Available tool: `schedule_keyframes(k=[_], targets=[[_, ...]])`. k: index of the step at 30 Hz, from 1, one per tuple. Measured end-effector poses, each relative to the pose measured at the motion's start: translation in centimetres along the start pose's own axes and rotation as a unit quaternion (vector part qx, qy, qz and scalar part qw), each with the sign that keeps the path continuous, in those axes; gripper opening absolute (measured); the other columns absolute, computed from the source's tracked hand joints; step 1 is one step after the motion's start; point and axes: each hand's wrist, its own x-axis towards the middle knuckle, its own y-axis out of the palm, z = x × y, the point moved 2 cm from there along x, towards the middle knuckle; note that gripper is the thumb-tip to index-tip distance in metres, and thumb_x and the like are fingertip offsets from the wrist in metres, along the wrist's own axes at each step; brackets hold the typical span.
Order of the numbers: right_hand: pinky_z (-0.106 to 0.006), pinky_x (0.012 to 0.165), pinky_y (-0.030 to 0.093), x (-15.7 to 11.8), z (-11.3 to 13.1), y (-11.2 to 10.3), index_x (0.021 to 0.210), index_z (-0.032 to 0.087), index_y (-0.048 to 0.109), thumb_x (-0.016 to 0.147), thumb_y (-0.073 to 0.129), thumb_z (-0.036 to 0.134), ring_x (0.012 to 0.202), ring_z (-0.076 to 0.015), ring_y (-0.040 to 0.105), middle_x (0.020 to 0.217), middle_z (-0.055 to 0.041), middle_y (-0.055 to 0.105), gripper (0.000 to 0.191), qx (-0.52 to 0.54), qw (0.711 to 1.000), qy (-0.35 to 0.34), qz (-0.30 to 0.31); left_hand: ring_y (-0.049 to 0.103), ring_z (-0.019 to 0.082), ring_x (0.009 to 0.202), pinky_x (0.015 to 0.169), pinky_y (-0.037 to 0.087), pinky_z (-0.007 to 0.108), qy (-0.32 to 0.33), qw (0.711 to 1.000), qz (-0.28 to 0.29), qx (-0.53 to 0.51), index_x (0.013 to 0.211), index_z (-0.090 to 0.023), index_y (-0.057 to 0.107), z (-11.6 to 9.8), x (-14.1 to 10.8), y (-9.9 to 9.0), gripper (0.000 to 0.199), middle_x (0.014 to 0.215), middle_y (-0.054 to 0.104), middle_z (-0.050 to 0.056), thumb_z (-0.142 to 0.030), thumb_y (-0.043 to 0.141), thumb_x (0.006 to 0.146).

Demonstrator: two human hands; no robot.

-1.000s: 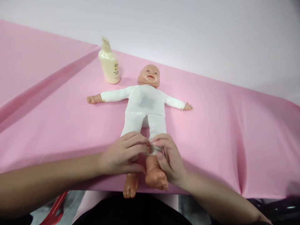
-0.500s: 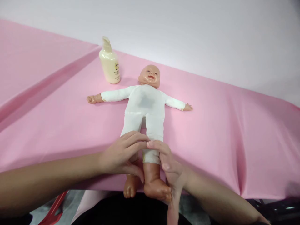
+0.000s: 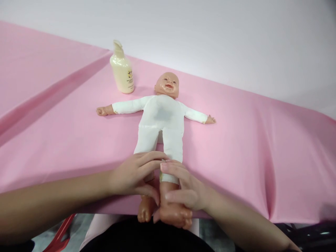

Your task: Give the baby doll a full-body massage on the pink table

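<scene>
A baby doll (image 3: 162,112) with a white cloth body lies on its back, head away from me, arms spread and feet at the table's near edge. My left hand (image 3: 139,173) curves loosely over its lower legs, fingertips at the shin of the leg on the right, thumb beside that ankle. Wrapped around the same lower leg from the right is my right hand (image 3: 186,185), its fingers across the shin and ankle. The fingertips of both hands meet below the knee. The doll's bare foot (image 3: 175,215) sticks out beneath my right hand.
A cream pump bottle (image 3: 122,73) stands upright left of the doll's head. Pink cloth (image 3: 236,150) with folds covers the table; a white surface (image 3: 236,42) lies behind it. Below the near edge, a red frame piece (image 3: 60,234) shows at the lower left.
My right hand has turned and closed inward over the doll's shin and ankle, its fingers moving left. My left hand has barely shifted. The doll's foot has tilted slightly.
</scene>
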Motion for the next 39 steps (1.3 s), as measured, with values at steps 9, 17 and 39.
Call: schedule_keyframes(k=[9, 17, 39], targets=[[-0.037, 0.104, 0.039, 0.9, 0.7, -1.0, 0.085, 0.022, 0.055, 0.091, 0.048, 0.025, 0.084, -0.0122, 0.058, 0.079, 0.0032, 0.059, 0.009, -0.007, 0.996, -0.003, -0.087, 0.054, 0.022, 0.110, 0.091, 0.051, 0.035, -0.028, 0.999, 0.016, -0.014, 0.126, -0.018, 0.043, -0.5, 0.3, -0.1, 0.044, 0.121, 0.052, 0.013, -0.037, 0.057, 0.088], [-0.038, 0.097, 0.037, 1.5, 0.5, -0.8, 0.078, 0.021, 0.050, 0.080, 0.047, 0.056, 0.072, -0.0133, 0.056, 0.066, 0.0040, 0.055, 0.035, 0.017, 0.997, -0.012, -0.074, 0.056, 0.021, 0.104, 0.087, 0.052, 0.034, -0.025, 1.000, 0.010, -0.006, 0.122, -0.017, 0.046, -0.5, 0.3, 0.1, 0.040, 0.115, 0.055, 0.012, -0.034, 0.058, 0.087], [-0.034, 0.074, 0.040, 0.8, 1.1, 0.0, 0.077, 0.021, 0.041, 0.087, 0.037, 0.046, 0.052, -0.0109, 0.053, 0.057, 0.0055, 0.052, 0.027, 0.087, 0.996, 0.010, -0.014, 0.060, 0.021, 0.088, 0.079, 0.048, 0.035, 0.011, 0.997, 0.038, -0.060, 0.110, -0.019, 0.049, -0.4, 0.4, 0.5, 0.034, 0.094, 0.064, 0.008, -0.043, 0.056, 0.088]])
